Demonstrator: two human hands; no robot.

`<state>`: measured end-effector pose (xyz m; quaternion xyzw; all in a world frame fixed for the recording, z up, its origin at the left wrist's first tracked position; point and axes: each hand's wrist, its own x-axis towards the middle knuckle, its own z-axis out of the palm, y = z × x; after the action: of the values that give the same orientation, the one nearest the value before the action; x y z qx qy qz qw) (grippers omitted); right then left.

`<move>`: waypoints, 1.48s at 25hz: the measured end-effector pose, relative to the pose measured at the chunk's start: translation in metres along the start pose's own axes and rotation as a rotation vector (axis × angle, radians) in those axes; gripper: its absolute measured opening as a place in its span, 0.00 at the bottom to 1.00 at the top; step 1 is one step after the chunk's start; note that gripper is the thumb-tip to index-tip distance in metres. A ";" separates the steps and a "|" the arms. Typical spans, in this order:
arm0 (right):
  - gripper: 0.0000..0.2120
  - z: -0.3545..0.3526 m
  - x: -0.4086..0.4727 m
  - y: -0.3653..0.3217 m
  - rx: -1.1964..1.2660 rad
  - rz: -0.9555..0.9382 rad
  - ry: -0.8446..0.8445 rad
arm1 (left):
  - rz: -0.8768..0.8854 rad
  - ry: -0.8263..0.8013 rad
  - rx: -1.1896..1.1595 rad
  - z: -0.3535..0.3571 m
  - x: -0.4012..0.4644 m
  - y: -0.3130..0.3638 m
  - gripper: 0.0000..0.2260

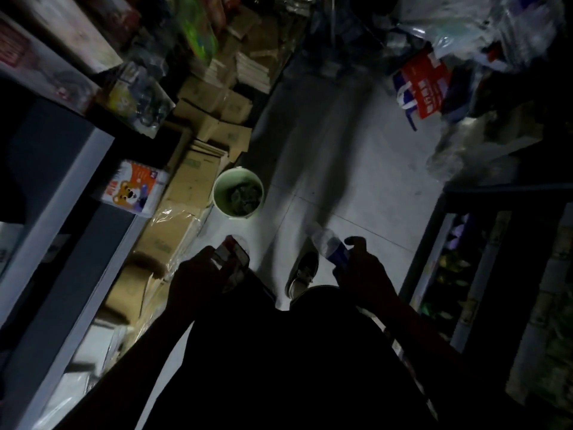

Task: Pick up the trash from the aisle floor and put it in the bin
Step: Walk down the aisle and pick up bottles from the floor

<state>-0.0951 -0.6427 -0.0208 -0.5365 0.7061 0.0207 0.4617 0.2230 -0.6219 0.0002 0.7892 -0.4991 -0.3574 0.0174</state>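
A round white bin [218,184] stands on the aisle floor against the cardboard boxes, with dark crumpled trash lying inside it. Below the bin, my left hand [198,274] grips a small flat packet [234,259] with red and white print. To its right, my right hand [362,268] holds a clear plastic bottle [330,246] with a blue label, its far end pointing up-left. Both hands hover above the pale floor tiles, short of the bin. The scene is dim and my hands are mostly silhouettes.
Stacked cardboard boxes [189,187] line the left side beside grey shelving [62,187]. A red and blue bag [424,85] and clear plastic bags [483,35] crowd the far right. A dark shelf unit [483,262] stands at right. My shoe [304,271] rests on the floor.
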 end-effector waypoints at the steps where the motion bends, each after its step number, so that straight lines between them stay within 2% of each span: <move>1: 0.25 -0.001 0.018 -0.015 0.029 0.025 -0.008 | -0.025 -0.001 -0.028 -0.002 0.016 0.000 0.15; 4: 0.17 0.014 0.086 -0.061 0.155 0.125 -0.061 | -0.157 -0.069 -0.157 0.001 0.079 -0.010 0.06; 7: 0.17 0.055 0.163 -0.092 0.212 0.217 -0.117 | -0.145 -0.108 -0.102 0.022 0.156 -0.026 0.10; 10: 0.12 0.117 0.252 -0.103 0.265 0.282 -0.178 | -0.161 -0.187 -0.099 0.059 0.241 -0.050 0.12; 12: 0.15 0.165 0.314 -0.101 0.306 0.329 -0.205 | -0.043 -0.155 -0.024 0.091 0.297 -0.073 0.13; 14: 0.15 0.214 0.375 -0.098 0.307 0.330 -0.196 | 0.114 -0.098 0.057 0.130 0.352 -0.101 0.17; 17: 0.12 0.270 0.450 -0.104 0.262 0.287 -0.143 | 0.210 -0.027 0.050 0.181 0.428 -0.133 0.16; 19: 0.09 0.303 0.491 -0.105 0.237 0.244 -0.156 | 0.131 -0.030 0.048 0.206 0.471 -0.153 0.16; 20: 0.11 0.315 0.505 -0.104 0.227 0.226 -0.185 | 0.053 -0.056 0.049 0.215 0.487 -0.161 0.17; 24: 0.18 0.331 0.512 -0.099 0.242 0.251 -0.272 | -0.067 -0.167 0.073 0.230 0.506 -0.180 0.22; 28: 0.11 0.312 0.469 -0.086 0.086 0.301 -0.364 | -0.096 -0.262 0.128 0.212 0.482 -0.179 0.18; 31: 0.17 0.289 0.428 -0.074 -0.013 0.330 -0.461 | -0.077 -0.349 0.137 0.192 0.449 -0.168 0.14; 34: 0.21 0.253 0.381 -0.082 -0.038 0.313 -0.443 | -0.071 -0.403 0.139 0.164 0.411 -0.141 0.12; 37: 0.23 0.208 0.332 -0.094 -0.047 0.230 -0.402 | 0.006 -0.377 0.145 0.128 0.370 -0.102 0.11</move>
<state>0.1097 -0.8179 -0.3202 -0.4481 0.6557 0.1959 0.5752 0.3186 -0.8252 -0.3364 0.7060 -0.5204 -0.4618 -0.1323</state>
